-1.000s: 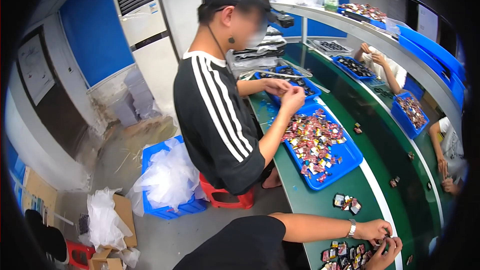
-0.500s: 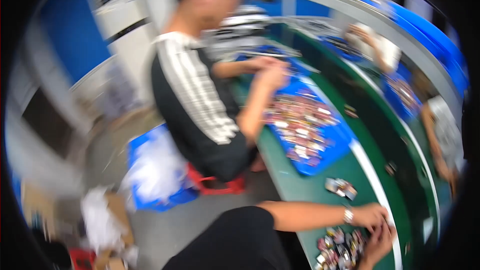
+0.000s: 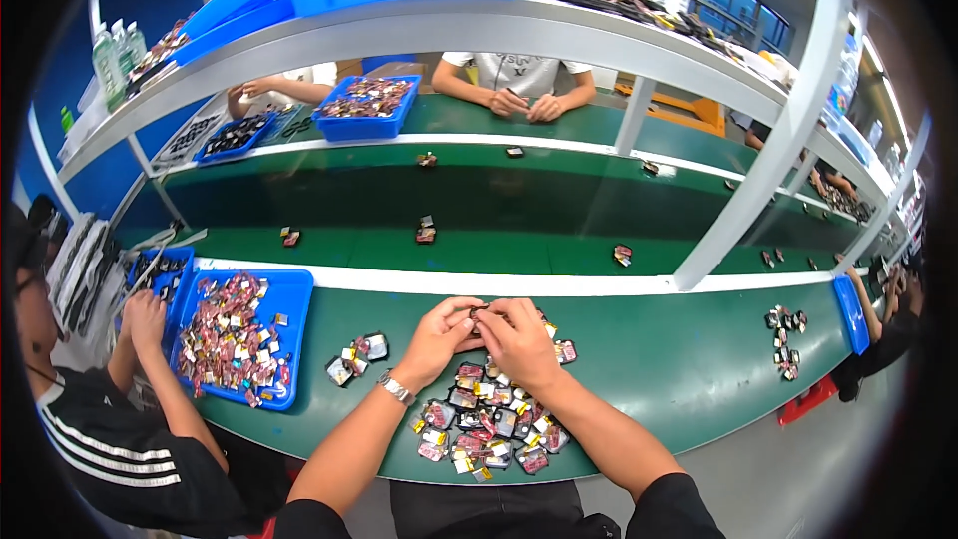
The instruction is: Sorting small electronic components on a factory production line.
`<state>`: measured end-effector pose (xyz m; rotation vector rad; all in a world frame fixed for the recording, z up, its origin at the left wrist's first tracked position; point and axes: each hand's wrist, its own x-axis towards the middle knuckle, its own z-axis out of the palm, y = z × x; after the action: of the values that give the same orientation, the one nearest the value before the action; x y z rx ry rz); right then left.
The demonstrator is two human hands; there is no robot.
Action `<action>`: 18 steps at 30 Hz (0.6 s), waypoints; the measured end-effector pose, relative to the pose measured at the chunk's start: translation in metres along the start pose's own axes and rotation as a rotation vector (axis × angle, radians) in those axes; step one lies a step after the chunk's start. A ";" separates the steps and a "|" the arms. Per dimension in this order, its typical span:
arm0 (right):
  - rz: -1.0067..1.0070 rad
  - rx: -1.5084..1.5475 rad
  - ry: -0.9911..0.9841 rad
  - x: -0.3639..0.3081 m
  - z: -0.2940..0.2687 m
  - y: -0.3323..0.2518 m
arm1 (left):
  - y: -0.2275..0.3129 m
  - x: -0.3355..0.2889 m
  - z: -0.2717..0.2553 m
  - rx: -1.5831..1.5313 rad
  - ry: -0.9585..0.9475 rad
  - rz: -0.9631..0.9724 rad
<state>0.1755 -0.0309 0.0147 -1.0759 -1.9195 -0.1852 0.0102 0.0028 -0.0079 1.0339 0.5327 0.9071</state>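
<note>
My left hand [image 3: 439, 337], with a metal watch [image 3: 395, 387] on its wrist, meets my right hand [image 3: 522, 341] over the green worktop. Both sets of fingers are closed around a small dark part [image 3: 479, 309], mostly covered by the fingertips. Directly below the hands lies a loose pile of small units [image 3: 489, 417] with black cases, red-brown boards and yellow tabs. A smaller cluster of similar units [image 3: 357, 357] sits left of my left wrist.
A blue tray [image 3: 299, 339] heaped with small boards stands at left, beside a co-worker's hands [image 3: 146, 317]. Ahead, a green conveyor [image 3: 529, 242] carries scattered units behind a white rail [image 3: 519, 282]. A metal shelf [image 3: 399, 38] with a slanted post [image 3: 753, 135] spans above.
The view has swung from the left side round to the bench in front of me. My hands stay together above the pile, fingers pinched.
</note>
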 end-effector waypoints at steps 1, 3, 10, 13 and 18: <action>0.008 -0.002 0.010 -0.001 0.000 -0.001 | 0.002 -0.002 0.000 0.009 -0.007 -0.006; -0.005 -0.009 -0.015 -0.003 0.001 -0.003 | 0.003 -0.005 0.000 0.027 0.018 -0.004; 0.002 -0.039 -0.017 0.000 0.003 -0.005 | 0.005 -0.006 -0.001 0.020 0.039 -0.005; -0.002 -0.031 -0.005 -0.001 0.006 -0.004 | 0.004 -0.006 0.000 0.046 0.046 -0.011; 0.073 0.063 -0.016 -0.001 0.006 -0.003 | 0.004 -0.005 0.002 0.054 0.081 -0.006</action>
<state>0.1703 -0.0306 0.0111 -1.1068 -1.8838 -0.0753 0.0080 -0.0014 -0.0039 1.0465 0.6308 0.9370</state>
